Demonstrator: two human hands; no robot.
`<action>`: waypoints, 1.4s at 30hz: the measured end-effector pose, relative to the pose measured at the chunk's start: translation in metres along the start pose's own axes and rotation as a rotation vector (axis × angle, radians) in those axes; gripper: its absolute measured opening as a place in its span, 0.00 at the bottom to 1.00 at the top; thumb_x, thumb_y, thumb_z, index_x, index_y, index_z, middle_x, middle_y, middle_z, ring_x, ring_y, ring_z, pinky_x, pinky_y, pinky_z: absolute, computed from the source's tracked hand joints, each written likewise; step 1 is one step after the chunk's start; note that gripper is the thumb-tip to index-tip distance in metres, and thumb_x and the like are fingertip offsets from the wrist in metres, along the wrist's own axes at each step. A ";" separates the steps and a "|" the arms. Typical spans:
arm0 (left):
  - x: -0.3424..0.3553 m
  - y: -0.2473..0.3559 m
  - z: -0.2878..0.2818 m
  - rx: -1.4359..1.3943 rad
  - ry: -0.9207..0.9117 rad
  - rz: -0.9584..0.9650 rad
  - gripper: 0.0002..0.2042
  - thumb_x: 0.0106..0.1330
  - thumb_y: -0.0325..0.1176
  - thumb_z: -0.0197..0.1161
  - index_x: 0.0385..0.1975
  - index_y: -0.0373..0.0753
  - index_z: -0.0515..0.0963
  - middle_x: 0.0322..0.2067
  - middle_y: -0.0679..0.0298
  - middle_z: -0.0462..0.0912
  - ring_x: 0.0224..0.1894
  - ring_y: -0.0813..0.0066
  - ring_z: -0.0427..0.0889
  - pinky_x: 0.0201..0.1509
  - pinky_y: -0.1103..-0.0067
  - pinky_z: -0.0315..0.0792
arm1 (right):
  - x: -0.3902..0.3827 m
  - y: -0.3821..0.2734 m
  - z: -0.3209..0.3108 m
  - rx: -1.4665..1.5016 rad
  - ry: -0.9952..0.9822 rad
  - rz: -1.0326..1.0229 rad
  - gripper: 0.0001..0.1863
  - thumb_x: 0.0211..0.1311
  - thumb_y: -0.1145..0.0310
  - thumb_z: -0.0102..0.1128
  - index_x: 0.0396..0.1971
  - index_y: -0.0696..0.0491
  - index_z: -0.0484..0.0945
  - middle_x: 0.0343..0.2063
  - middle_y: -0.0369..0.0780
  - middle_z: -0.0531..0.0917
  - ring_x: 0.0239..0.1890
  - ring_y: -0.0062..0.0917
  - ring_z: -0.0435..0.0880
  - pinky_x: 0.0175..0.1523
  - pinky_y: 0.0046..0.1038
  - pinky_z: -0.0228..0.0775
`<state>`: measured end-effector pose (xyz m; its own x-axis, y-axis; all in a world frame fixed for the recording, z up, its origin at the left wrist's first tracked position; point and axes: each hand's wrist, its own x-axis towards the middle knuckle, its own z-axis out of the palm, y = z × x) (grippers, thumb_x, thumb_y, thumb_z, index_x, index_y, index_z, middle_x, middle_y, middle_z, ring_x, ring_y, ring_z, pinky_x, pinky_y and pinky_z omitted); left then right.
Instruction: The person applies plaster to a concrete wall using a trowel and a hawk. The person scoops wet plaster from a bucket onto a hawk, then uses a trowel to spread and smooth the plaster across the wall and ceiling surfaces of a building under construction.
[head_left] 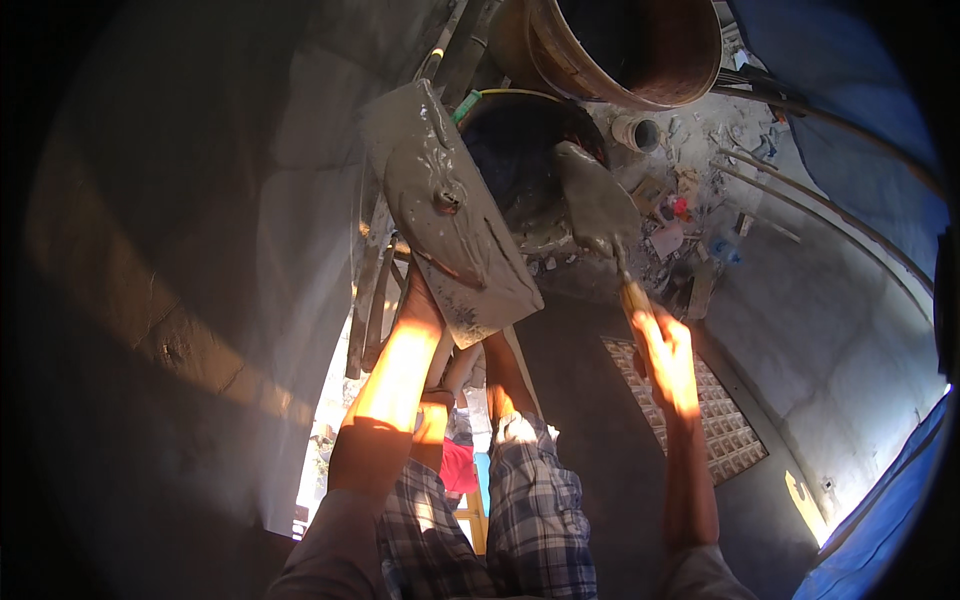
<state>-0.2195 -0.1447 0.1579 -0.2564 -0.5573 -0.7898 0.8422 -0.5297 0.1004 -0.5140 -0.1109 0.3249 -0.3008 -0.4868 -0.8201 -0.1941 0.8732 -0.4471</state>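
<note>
I seem to be scooping mortar (420,165), my right hand (664,352) closed round the trowel (598,203) near the tub (505,140), my left hand hidden under the loaded board (497,302), grip untellable; next calls for keeping that level.

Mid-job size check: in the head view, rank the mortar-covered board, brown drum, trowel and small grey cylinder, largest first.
1. Mortar-covered board and brown drum: too alike to rank, with the drum cut off by the frame.
2. Trowel
3. Small grey cylinder
</note>
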 end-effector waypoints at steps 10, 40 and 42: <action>-0.087 0.028 0.010 0.046 0.030 0.001 0.25 0.75 0.55 0.52 0.56 0.40 0.76 0.50 0.59 0.83 0.50 0.66 0.83 0.57 0.68 0.78 | 0.218 0.016 0.042 -1.101 0.127 -0.204 0.36 0.64 0.40 0.60 0.54 0.59 0.73 0.33 0.57 0.86 0.37 0.49 0.88 0.40 0.49 0.78; -0.864 0.170 -0.074 -0.977 0.295 1.445 0.40 0.70 0.73 0.40 0.68 0.46 0.66 0.57 0.60 0.80 0.57 0.59 0.81 0.62 0.56 0.74 | -0.272 -0.148 0.201 -0.679 -0.512 -0.692 0.29 0.70 0.60 0.61 0.66 0.58 0.68 0.47 0.53 0.82 0.41 0.43 0.83 0.47 0.38 0.77; -0.896 0.208 -0.098 -1.027 0.313 1.527 0.36 0.71 0.72 0.40 0.60 0.45 0.67 0.50 0.59 0.78 0.49 0.61 0.80 0.58 0.58 0.75 | -0.332 -0.167 0.234 -0.714 -0.645 -0.871 0.29 0.70 0.60 0.62 0.65 0.58 0.69 0.46 0.52 0.83 0.40 0.43 0.83 0.47 0.38 0.77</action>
<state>0.2320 0.3071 0.8274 0.8849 0.0669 -0.4609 0.1823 0.8609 0.4751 -0.1633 -0.0896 0.5885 0.6380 -0.6100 -0.4700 -0.6089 -0.0259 -0.7929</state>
